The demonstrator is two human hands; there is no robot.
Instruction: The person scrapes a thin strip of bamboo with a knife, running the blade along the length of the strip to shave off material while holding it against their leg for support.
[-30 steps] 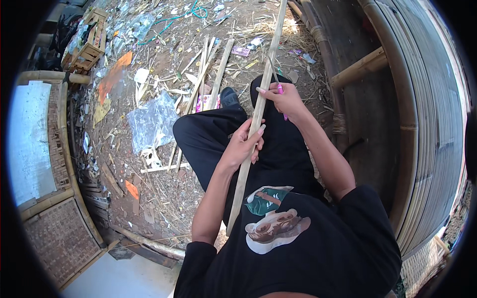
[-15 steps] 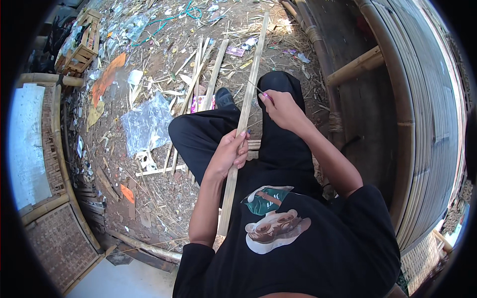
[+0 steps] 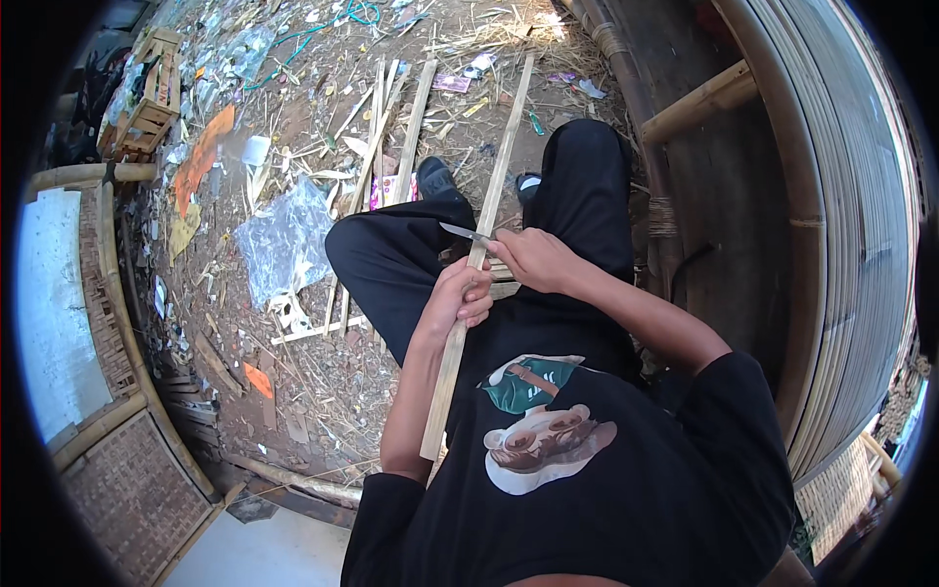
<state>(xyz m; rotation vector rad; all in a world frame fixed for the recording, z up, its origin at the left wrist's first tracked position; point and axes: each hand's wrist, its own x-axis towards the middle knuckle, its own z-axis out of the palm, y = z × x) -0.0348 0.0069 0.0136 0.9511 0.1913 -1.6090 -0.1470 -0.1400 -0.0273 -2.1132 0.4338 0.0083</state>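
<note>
A long, pale bamboo strip (image 3: 503, 166) slants from beside my belly out past my knees. My left hand (image 3: 458, 296) is closed around it at lap height. Just above that grip, my right hand (image 3: 538, 260) is closed on a knife (image 3: 464, 232). Its blade points left and crosses the strip; whether the edge bites into the wood I cannot tell. The knife's handle is hidden inside my fingers.
Several similar strips (image 3: 416, 122) lie on the littered ground ahead. A clear plastic sheet (image 3: 284, 245) is left of my knee, and a wooden crate (image 3: 155, 103) stands at the far left. A bamboo structure (image 3: 802, 225) runs along my right.
My right hand has come down and left with the knife, from near my right knee to the strip just above my left hand. My right knee has shifted outward.
</note>
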